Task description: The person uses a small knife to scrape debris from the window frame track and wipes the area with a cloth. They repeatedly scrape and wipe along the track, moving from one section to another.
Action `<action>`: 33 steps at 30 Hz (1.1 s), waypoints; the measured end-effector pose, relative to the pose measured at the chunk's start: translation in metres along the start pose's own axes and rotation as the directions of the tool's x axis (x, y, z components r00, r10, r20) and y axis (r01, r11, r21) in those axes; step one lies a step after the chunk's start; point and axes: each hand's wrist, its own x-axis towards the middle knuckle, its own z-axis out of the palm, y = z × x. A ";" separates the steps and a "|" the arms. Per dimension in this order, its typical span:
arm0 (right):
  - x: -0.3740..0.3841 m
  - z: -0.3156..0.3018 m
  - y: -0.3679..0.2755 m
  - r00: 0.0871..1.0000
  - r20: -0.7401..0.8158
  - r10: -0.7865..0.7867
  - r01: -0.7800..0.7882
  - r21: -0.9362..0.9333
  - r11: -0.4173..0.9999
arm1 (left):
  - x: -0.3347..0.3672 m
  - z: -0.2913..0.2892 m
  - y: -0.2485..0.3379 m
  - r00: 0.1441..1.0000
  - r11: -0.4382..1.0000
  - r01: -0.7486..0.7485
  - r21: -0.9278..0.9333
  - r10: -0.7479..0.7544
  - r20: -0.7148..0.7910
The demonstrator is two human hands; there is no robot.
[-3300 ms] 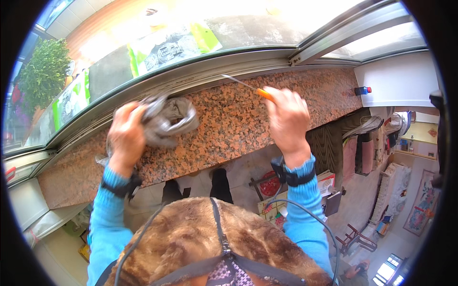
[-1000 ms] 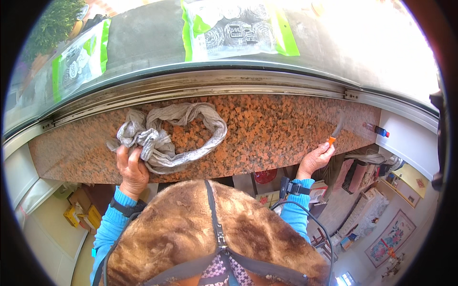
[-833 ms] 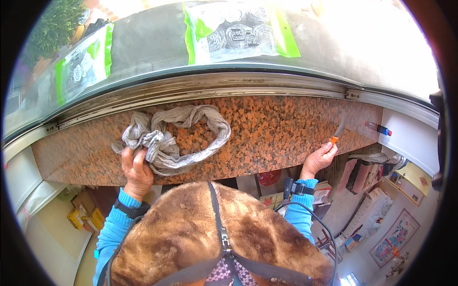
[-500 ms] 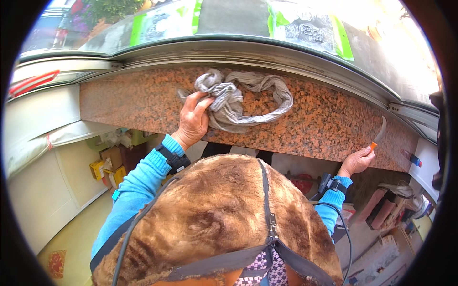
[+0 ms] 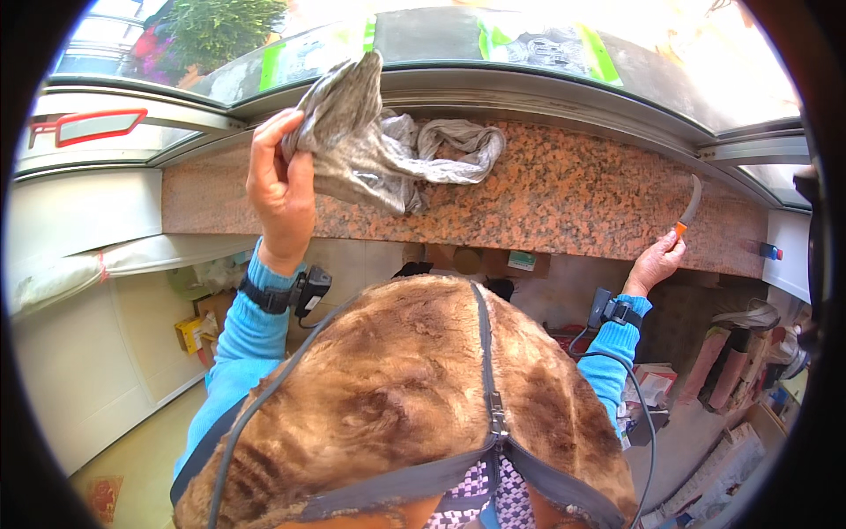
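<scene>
A wrinkled grey cloth hangs from my left hand, pinched at one edge between thumb and fingers. Its raised part fans out above the speckled granite sill, while the twisted far end lies in a loop on the stone. My right hand is closed round the orange handle of a knife over the right part of the sill. The knife's curved blade points away from me, apart from the cloth. Most of the handle is hidden in my fingers.
A metal window frame runs along the sill's far side. At the right end lies a small blue and red object. A red-framed item is at the left window. Yellow boxes stand below left; a cable hangs from my right wrist.
My left hand has lifted and moved left, pulling part of the bunched cloth up and spreading it. My right hand keeps the knife and has shifted slightly in view.
</scene>
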 end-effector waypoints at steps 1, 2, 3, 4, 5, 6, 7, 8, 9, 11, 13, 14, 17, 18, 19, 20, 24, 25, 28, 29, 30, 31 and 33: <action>-0.005 0.000 -0.002 1.000 0.008 -0.009 0.009 -0.011 1.000 | 0.002 -0.001 -0.003 0.999 0.999 0.032 -0.020 -0.032 -0.010; -0.009 0.002 -0.004 0.999 0.034 0.025 -0.025 -0.003 1.000 | 0.004 -0.003 -0.008 0.998 0.997 0.059 -0.042 -0.060 -0.023; -0.010 0.004 -0.005 1.000 0.002 -0.006 0.006 0.002 1.000 | 0.007 -0.004 -0.015 0.985 0.983 0.170 -0.065 -0.172 -0.025; -0.011 0.005 -0.007 1.000 -0.007 0.007 -0.007 0.015 1.000 | 0.013 -0.008 -0.023 0.948 0.942 0.317 0.110 -0.315 -0.032; -0.012 0.007 -0.008 0.999 -0.020 0.033 -0.032 0.052 0.998 | 0.008 -0.006 -0.029 0.995 0.893 0.093 0.440 -0.100 -0.007; -0.012 0.008 -0.009 1.000 -0.021 -0.002 0.001 -0.027 1.000 | 0.004 -0.004 -0.035 0.998 0.669 0.012 0.743 -0.054 0.032; -0.011 0.010 -0.011 0.999 -0.029 -0.022 0.020 -0.082 0.996 | -0.002 -0.005 -0.038 0.994 0.709 -0.091 0.700 0.024 0.106; -0.011 0.011 -0.012 0.999 -0.044 -0.024 0.019 -0.116 0.993 | -0.010 -0.001 -0.040 0.973 0.746 -0.215 0.630 0.112 0.200; -0.012 0.012 -0.014 0.999 -0.039 -0.029 0.024 -0.130 0.991 | -0.019 0.008 -0.043 0.941 0.837 -0.226 0.499 0.055 0.335; -0.015 0.013 -0.019 1.000 -0.024 -0.001 -0.003 -0.152 0.988 | -0.035 0.033 -0.046 0.847 0.879 -0.291 0.378 0.054 0.529; -0.018 0.014 -0.025 0.998 -0.056 0.016 -0.024 -0.152 0.988 | -0.039 0.065 -0.048 0.784 0.818 -0.406 0.408 0.082 0.615; -0.020 0.015 -0.028 0.998 -0.067 0.017 -0.027 -0.144 0.989 | -0.038 0.075 -0.049 0.785 0.801 -0.400 0.446 0.048 0.618; -0.023 0.014 -0.036 0.996 -0.056 0.069 -0.076 -0.149 0.986 | -0.028 0.082 -0.048 0.775 0.784 -0.428 0.450 0.062 0.629; -0.023 0.014 -0.038 0.996 -0.072 0.062 -0.071 -0.137 0.988 | -0.025 0.078 -0.044 0.784 0.815 -0.429 0.389 0.122 0.609; -0.023 0.014 -0.040 0.995 -0.077 0.069 -0.081 -0.154 0.985 | -0.023 0.070 -0.038 0.792 0.837 -0.416 0.355 0.141 0.595; -0.024 0.014 -0.042 0.992 -0.071 0.101 -0.111 -0.165 0.980 | -0.019 0.063 -0.031 0.811 0.857 -0.393 0.333 0.153 0.565; -0.025 0.014 -0.050 0.991 -0.116 0.070 -0.089 -0.167 0.982 | 0.002 0.036 0.010 0.877 0.995 0.072 0.071 -0.097 0.470; -0.025 0.014 -0.051 0.990 -0.112 0.081 -0.101 -0.182 0.978 | 0.009 0.032 0.022 0.915 0.989 0.140 -0.056 -0.107 0.388; -0.025 0.014 -0.054 0.990 -0.129 0.059 -0.080 -0.169 0.982 | 0.036 0.049 0.044 0.962 0.938 0.099 -0.331 -0.005 0.272; -0.026 0.013 -0.055 0.991 -0.119 0.060 -0.079 -0.166 0.983 | 0.043 0.064 0.049 0.956 0.945 0.111 -0.307 -0.017 0.292; -0.026 0.013 -0.055 0.991 -0.105 0.082 -0.098 -0.158 0.983 | 0.046 0.087 0.053 0.951 0.946 0.171 -0.275 -0.086 0.298; -0.026 0.013 -0.055 0.991 -0.104 0.085 -0.100 -0.151 0.983 | 0.054 0.118 0.054 0.936 0.931 0.105 -0.348 0.025 0.351; -0.026 0.013 -0.054 0.990 -0.115 0.086 -0.103 -0.147 0.984 | 0.059 0.177 0.060 0.903 0.972 0.086 -0.218 0.016 0.430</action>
